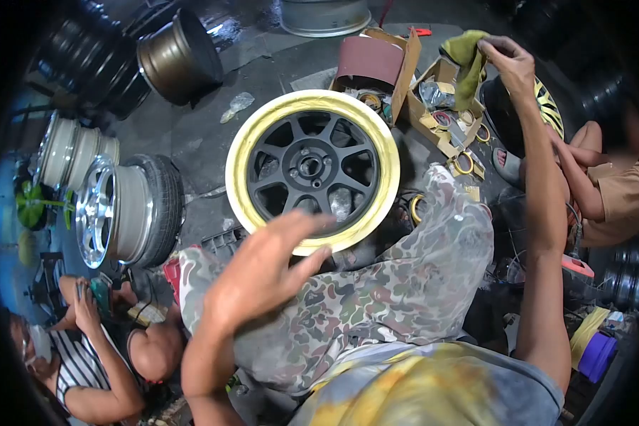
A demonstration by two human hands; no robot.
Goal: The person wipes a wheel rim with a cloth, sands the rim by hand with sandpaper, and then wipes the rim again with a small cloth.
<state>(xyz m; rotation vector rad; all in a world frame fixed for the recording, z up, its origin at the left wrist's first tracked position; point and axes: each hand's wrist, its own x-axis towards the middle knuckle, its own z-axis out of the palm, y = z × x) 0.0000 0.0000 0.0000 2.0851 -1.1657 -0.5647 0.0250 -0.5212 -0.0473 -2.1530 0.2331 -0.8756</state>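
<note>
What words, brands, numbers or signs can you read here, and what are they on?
None can be read.
Dark-spoked wheel: no legible lettering.
Green cloth: no legible lettering.
Tire: any sidewall marking is too blurred.
Open cardboard box: any print is too small.

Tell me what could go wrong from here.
The left hand, its fingers blurred, is at the yellow rim of the wheel and might knock or scuff it. The cloth dangles from the right hand near the box and could slip or snag on a flap.
</note>
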